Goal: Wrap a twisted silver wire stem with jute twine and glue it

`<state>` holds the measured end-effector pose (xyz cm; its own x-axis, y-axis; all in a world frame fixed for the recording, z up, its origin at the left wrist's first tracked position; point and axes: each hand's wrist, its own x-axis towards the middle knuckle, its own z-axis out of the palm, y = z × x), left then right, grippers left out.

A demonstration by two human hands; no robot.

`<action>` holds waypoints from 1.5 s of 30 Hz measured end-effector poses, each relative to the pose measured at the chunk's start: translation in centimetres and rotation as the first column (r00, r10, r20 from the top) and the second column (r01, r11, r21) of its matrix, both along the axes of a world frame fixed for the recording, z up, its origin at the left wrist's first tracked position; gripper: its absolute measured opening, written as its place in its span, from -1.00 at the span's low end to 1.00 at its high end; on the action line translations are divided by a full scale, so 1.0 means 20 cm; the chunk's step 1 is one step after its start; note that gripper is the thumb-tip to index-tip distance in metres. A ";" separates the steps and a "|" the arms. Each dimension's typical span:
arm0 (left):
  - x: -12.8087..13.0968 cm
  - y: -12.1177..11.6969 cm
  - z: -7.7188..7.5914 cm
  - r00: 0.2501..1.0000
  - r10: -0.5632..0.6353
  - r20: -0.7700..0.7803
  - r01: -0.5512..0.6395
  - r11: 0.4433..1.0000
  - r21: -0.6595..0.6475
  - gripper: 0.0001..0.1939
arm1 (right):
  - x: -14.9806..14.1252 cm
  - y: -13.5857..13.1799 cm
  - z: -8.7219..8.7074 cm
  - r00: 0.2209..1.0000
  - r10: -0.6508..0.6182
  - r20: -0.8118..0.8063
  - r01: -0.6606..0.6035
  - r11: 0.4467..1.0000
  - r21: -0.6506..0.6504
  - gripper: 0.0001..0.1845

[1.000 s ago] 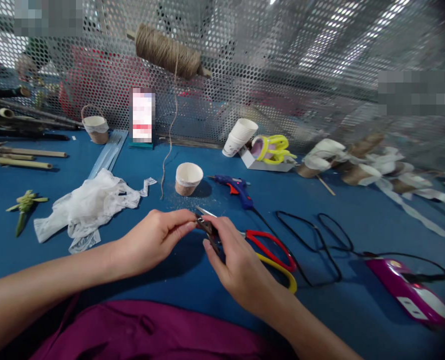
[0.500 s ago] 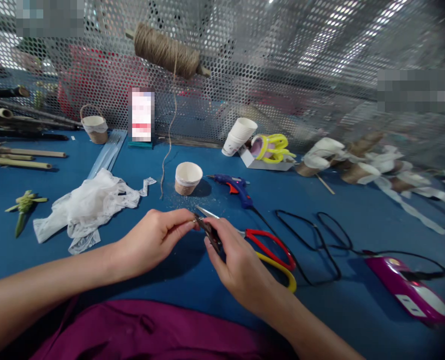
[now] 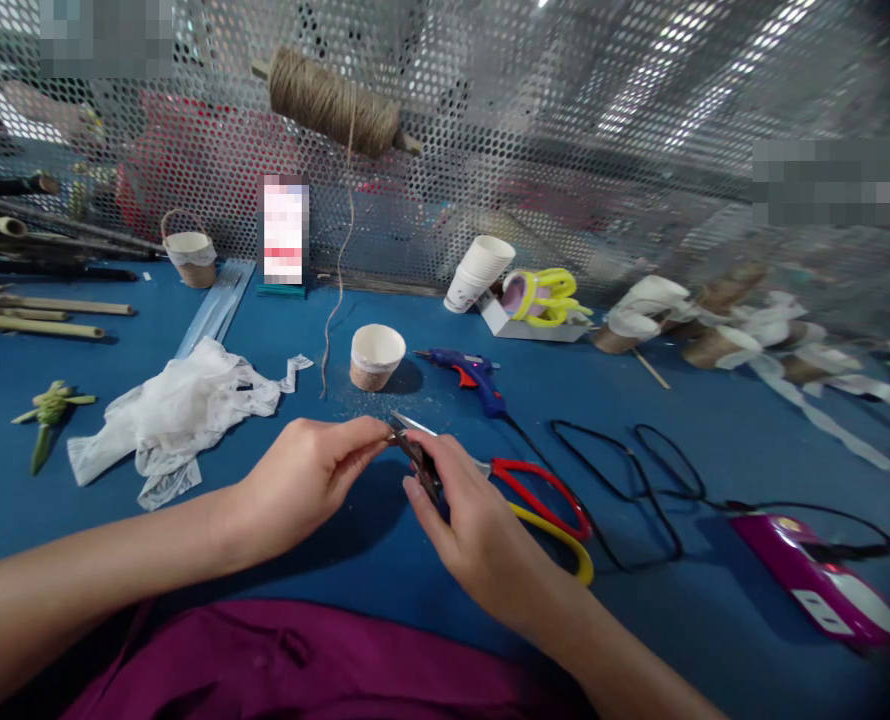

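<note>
My right hand (image 3: 482, 520) is closed around a small dark hand tool (image 3: 421, 462), whose exact kind I cannot make out. From the other side my left hand (image 3: 317, 475) pinches something at the tool's tip; what lies between thumb and finger is too small to name. Scissors (image 3: 539, 495) with one red and one yellow handle lie on the table, partly hidden behind my right hand. Just beyond my hands stands a paper cup (image 3: 377, 360) with a brown twine-like band around its lower part. Pale crumbs are scattered near it.
A blue glue gun (image 3: 471, 375) lies right of the cup, its black cord looping to a magenta box (image 3: 820, 580). White lace (image 3: 190, 400) lies at the left. A twine spool (image 3: 332, 105) hangs on the mesh. Stacked paper cups (image 3: 479, 275) lean at the back.
My hands stay almost in place. The dark tool and my right fingers have shifted very slightly; the objects on the table have not moved.
</note>
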<state>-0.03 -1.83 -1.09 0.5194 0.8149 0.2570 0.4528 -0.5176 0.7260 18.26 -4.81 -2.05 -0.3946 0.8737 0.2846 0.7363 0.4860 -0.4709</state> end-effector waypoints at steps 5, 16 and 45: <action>0.00 0.00 0.00 1.000 0.001 -0.006 0.000 0.999 0.035 -0.76 | 0.00 0.00 -0.01 1.000 -0.005 -0.009 0.005 1.000 0.025 -0.71; 0.00 -0.01 0.02 1.000 -0.010 0.010 0.010 1.000 -0.021 -0.76 | 0.00 0.00 -0.04 0.999 -0.016 -0.037 0.017 0.999 0.043 -0.75; 0.00 0.01 0.06 0.980 -0.127 0.151 0.164 0.948 -0.272 -0.72 | 0.01 0.00 -0.01 0.999 0.002 -0.041 -0.001 0.999 0.043 -0.79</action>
